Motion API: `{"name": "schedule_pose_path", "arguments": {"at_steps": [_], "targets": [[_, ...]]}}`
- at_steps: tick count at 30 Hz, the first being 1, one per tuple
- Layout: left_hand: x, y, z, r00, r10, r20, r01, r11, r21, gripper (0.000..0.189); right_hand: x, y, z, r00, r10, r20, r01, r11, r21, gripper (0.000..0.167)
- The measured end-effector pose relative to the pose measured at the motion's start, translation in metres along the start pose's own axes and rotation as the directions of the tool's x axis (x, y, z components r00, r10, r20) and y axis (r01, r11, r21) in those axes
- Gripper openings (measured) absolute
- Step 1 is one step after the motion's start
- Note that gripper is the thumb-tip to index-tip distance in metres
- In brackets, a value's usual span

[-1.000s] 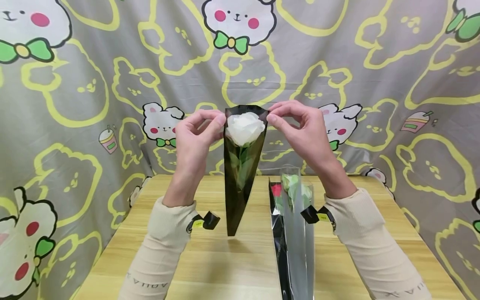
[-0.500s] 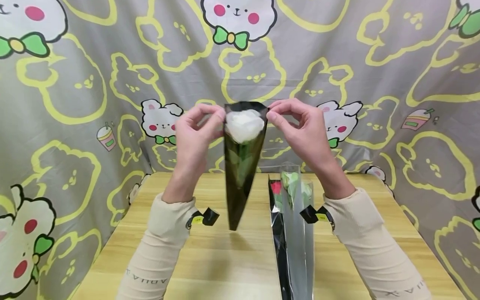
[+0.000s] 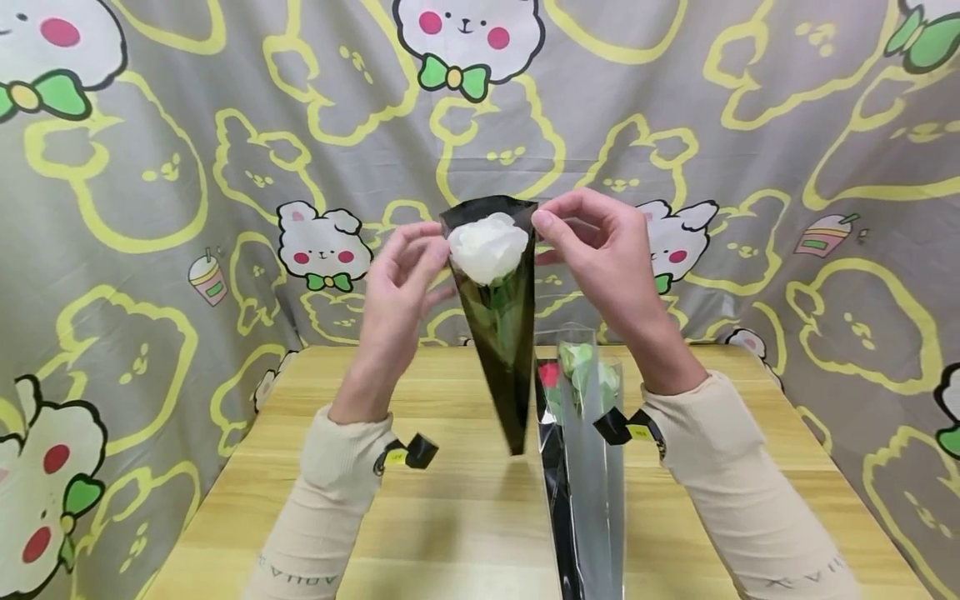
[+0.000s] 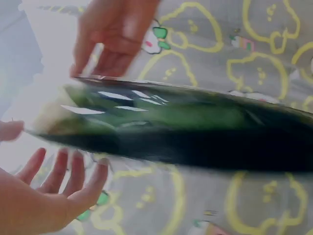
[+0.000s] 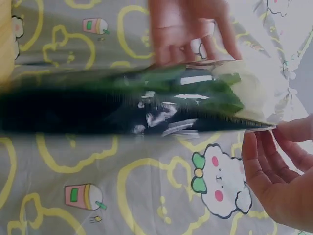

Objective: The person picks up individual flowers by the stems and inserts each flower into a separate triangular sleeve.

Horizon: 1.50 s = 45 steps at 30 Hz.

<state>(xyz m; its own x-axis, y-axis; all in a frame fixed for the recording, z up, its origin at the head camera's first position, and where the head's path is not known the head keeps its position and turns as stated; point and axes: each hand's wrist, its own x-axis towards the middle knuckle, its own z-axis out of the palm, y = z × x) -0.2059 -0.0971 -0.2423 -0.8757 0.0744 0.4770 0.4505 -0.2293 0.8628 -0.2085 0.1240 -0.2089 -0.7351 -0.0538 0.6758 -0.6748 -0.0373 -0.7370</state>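
A white artificial rose point(image 3: 489, 247) with green leaves stands in a tapered, see-through black flower sleeve point(image 3: 517, 400), held up in mid-air over the table. My right hand point(image 3: 603, 250) pinches the sleeve's upper right corner between thumb and fingers. At the left edge is my left hand point(image 3: 401, 283); in the left wrist view its fingers point(image 4: 73, 181) are spread and apart from the sleeve, with the thumb tip close to its corner. Whether that thumb touches the sleeve is hard to tell. The sleeve tilts, its narrow bottom pointing down and right.
Several wrapped flowers lie on the wooden table point(image 3: 360, 500) at the right: a red rose point(image 3: 550, 375) in a black sleeve and pale green-white roses point(image 3: 576, 360) in clear sleeves. A patterned grey curtain point(image 3: 510, 125) surrounds the table.
The sleeve's bottom has swung to the right and its upper left corner sits lower relative to the right. My left hand has loosened from its pinch; my right hand still pinches its corner.
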Motion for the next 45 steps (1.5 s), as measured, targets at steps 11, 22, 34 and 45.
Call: {"name": "schedule_pose_path", "arguments": {"at_steps": [11, 22, 34, 45], "targets": [[-0.068, -0.105, 0.019, 0.931, -0.153, 0.332, 0.114, 0.985, 0.132, 0.083, 0.007, -0.014, 0.009, 0.998, -0.039, -0.049, 0.038, 0.999, -0.013, 0.011], [-0.094, -0.126, 0.023, 0.947, -0.181, 0.266, 0.153, 0.981, 0.123, 0.043, 0.008, -0.013, 0.008, 0.996, -0.073, -0.059, 0.070, 0.997, -0.041, 0.005], [-0.101, -0.122, 0.008, 0.906, -0.316, 0.281, 0.325, 0.946, 0.017, 0.055, 0.002, 0.005, -0.018, 0.996, 0.072, -0.049, -0.073, 0.997, -0.023, 0.018], [-0.114, -0.178, -0.011, 0.816, -0.558, 0.155, 0.569, 0.821, -0.042, 0.061, -0.080, 0.065, -0.076, 0.946, 0.273, -0.176, -0.258, 0.961, 0.103, 0.027]]}}
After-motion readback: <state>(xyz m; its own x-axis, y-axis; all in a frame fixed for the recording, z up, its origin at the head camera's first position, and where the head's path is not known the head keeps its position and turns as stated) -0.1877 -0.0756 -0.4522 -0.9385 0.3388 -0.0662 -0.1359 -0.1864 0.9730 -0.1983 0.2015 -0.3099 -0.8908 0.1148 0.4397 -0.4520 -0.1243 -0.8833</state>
